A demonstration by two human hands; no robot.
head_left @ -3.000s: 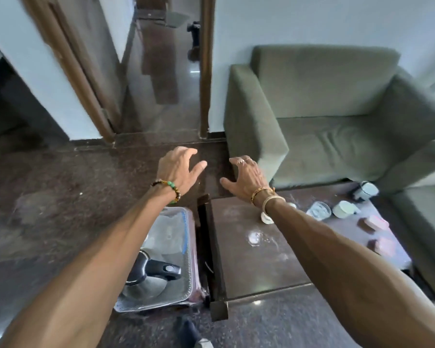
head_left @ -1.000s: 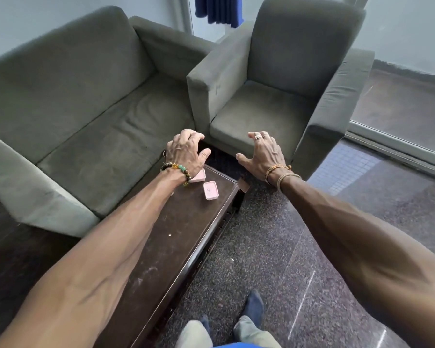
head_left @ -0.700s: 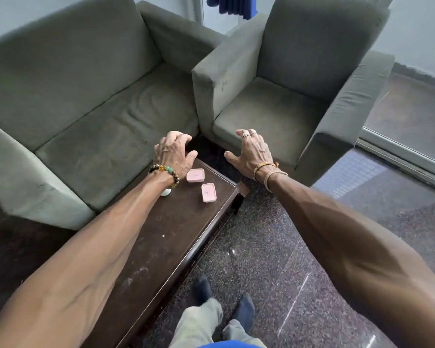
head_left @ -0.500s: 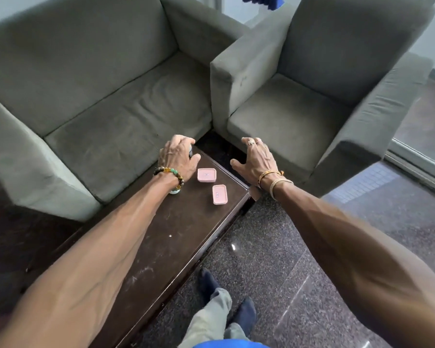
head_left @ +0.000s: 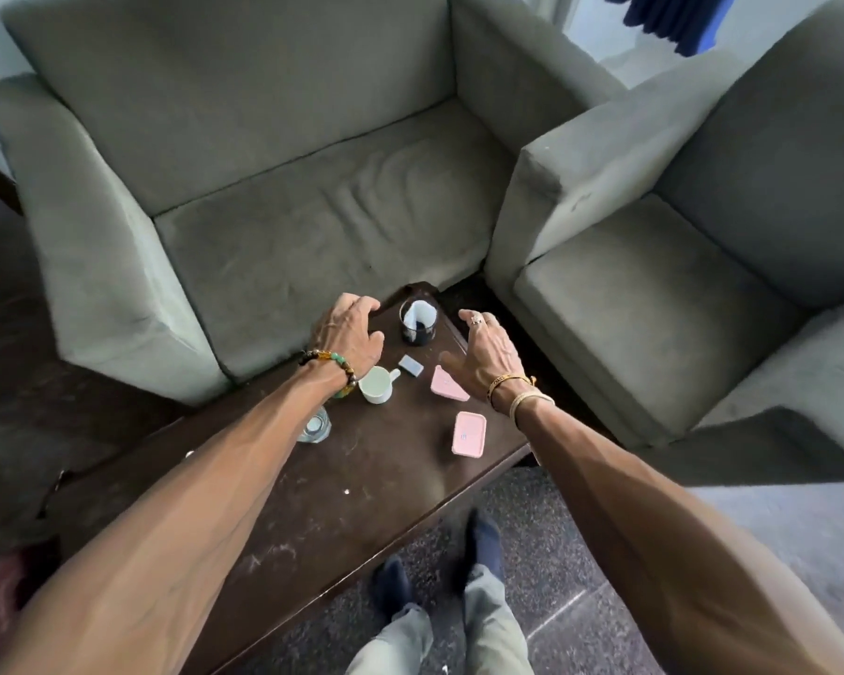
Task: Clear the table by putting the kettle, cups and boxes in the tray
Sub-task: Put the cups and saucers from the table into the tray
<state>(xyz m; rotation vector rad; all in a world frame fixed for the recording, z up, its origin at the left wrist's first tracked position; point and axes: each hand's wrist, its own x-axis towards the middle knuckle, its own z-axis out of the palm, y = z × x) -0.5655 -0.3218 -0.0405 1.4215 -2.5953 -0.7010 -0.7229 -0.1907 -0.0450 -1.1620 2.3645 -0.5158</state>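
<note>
Dark wood fills the middle of the view, a low coffee table (head_left: 361, 489) with the cups and boxes gathered at its far end, hard by the grey sofa (head_left: 274, 197) and armchair (head_left: 654, 294). Both hands are out over that cluster, and both are empty. Left hand (head_left: 347, 333) is arched, fingers loosely curled and spread, hovering at the far-left edge. Right hand (head_left: 488, 353) is flat and open, thumb swung inward, its wrist over the upper pink box (head_left: 447, 384).

Between them, slightly beyond the fingertips, stands the dark glass cup (head_left: 417, 326), upright at the far corner. That's the thing both hands bracket, about equally near, the left perhaps a touch closer.

Nearer in: white mug (head_left: 377, 384) lying just below the left wrist, a small pale-blue box (head_left: 411, 365) beside it, a clear glass (head_left: 314, 426) under the left forearm, and a second pink box (head_left: 469, 433) lengthwise toward the person. No tray in view, nor the kettle.
</note>
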